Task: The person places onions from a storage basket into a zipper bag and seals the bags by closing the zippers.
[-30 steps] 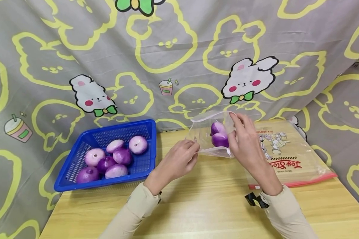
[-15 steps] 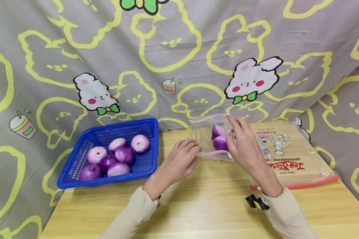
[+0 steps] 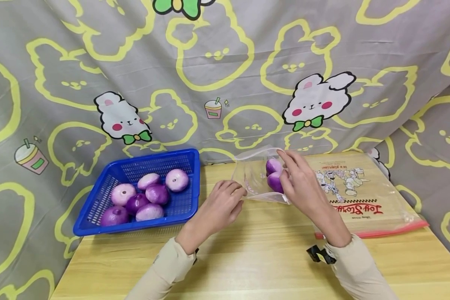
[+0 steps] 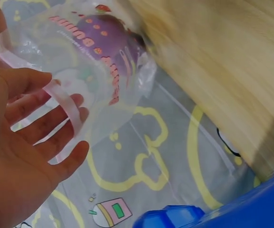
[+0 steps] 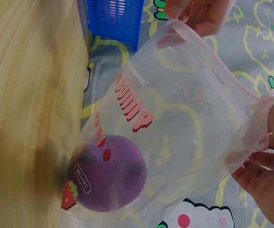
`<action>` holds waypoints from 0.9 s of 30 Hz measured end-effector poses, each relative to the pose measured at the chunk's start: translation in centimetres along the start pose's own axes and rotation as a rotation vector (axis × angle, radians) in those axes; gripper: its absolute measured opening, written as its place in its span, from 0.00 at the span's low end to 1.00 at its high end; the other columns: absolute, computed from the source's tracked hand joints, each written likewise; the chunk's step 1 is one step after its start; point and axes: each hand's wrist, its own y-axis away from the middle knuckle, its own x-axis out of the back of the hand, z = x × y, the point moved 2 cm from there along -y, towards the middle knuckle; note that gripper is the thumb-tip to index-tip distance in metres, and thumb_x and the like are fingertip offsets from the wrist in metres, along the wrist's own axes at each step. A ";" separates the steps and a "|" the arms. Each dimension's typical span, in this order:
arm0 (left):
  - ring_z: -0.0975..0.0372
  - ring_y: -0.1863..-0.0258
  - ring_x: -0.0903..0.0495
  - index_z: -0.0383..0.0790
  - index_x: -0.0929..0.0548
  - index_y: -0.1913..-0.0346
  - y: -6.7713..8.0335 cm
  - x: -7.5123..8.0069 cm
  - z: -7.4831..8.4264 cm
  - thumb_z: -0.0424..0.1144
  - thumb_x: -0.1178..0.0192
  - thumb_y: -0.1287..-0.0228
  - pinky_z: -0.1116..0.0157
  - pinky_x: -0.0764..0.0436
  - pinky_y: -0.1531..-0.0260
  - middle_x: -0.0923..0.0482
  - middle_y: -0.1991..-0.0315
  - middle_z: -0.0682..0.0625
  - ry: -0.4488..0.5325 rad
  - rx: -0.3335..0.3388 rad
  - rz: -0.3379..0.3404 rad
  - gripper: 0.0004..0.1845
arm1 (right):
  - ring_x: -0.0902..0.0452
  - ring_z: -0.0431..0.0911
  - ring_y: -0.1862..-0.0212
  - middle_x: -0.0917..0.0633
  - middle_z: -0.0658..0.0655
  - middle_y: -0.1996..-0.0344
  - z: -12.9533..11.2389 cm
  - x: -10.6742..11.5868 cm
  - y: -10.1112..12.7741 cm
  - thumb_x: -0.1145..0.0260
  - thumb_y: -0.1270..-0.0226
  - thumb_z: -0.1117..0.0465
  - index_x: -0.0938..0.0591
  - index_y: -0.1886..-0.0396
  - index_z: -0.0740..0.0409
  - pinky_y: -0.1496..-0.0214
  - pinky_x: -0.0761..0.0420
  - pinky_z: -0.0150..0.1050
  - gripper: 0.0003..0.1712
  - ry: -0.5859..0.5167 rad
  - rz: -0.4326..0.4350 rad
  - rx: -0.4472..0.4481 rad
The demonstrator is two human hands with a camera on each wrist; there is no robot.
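Observation:
A clear zip bag (image 3: pixel 256 177) with a pale pink strip along its mouth stands between the two hands, its mouth spread apart. Through the film in the head view show two purple onions (image 3: pixel 274 182), on the right side of the bag. In the right wrist view one onion (image 5: pixel 113 173) sits low in the bag, behind red lettering and strawberry prints. My left hand (image 3: pixel 223 201) pinches the left end of the mouth, thumb against the pink strip (image 4: pixel 65 102). With thumb and fingers my right hand (image 3: pixel 303 180) grips the opposite end of the mouth.
To the left, a blue plastic basket (image 3: pixel 80 229) holds several purple onions (image 3: pixel 156 193). A larger clear bag (image 3: pixel 393 208) with a red zip edge and cartoon print lies flat at the right. A patterned grey curtain (image 3: pixel 232 54) hangs behind the wooden table (image 3: pixel 255 258).
Both hands have shifted slightly left and nearer with the bag, keeping hold of its mouth. The onions stay inside; the basket and larger bag keep their places.

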 end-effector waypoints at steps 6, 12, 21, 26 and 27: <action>0.54 0.51 0.21 0.42 0.19 0.58 0.5 -0.7 -0.7 0.34 0.33 0.39 0.52 0.27 0.41 0.18 0.57 0.48 0.011 0.046 -0.038 0.08 | 0.26 0.60 0.38 0.24 0.68 0.39 -0.3 -0.8 0.1 0.38 0.38 0.73 0.25 0.35 0.67 0.42 0.21 0.52 0.29 -0.011 -0.053 0.025; 0.57 0.51 0.20 0.41 0.18 0.58 1.1 -1.0 -1.1 0.34 0.33 0.38 0.49 0.27 0.40 0.18 0.56 0.49 0.008 0.050 -0.052 0.08 | 0.27 0.59 0.37 0.24 0.67 0.39 -0.4 -1.4 0.3 0.37 0.37 0.72 0.25 0.34 0.66 0.36 0.25 0.53 0.29 -0.015 -0.083 0.036; 0.55 0.49 0.21 0.41 0.18 0.56 1.9 -0.3 -1.0 0.32 0.36 0.37 0.52 0.27 0.41 0.19 0.54 0.48 0.035 -0.016 0.054 0.08 | 0.28 0.59 0.35 0.25 0.67 0.37 -0.3 -1.8 0.5 0.38 0.34 0.70 0.27 0.32 0.66 0.35 0.27 0.53 0.29 -0.025 -0.081 0.030; 0.53 0.48 0.22 0.41 0.18 0.54 2.7 0.4 -1.1 0.30 0.35 0.39 0.53 0.27 0.41 0.19 0.53 0.48 0.054 0.004 0.078 0.10 | 0.29 0.59 0.34 0.25 0.67 0.36 -0.3 -1.9 0.6 0.38 0.34 0.70 0.27 0.32 0.65 0.34 0.29 0.54 0.29 -0.027 -0.078 0.036; 0.53 0.48 0.22 0.41 0.18 0.54 2.9 0.6 -1.2 0.30 0.35 0.39 0.53 0.27 0.41 0.19 0.53 0.48 0.059 0.013 0.079 0.11 | 0.29 0.59 0.34 0.25 0.67 0.36 -0.2 -1.9 0.7 0.38 0.34 0.70 0.27 0.32 0.65 0.33 0.29 0.53 0.29 -0.026 -0.078 0.037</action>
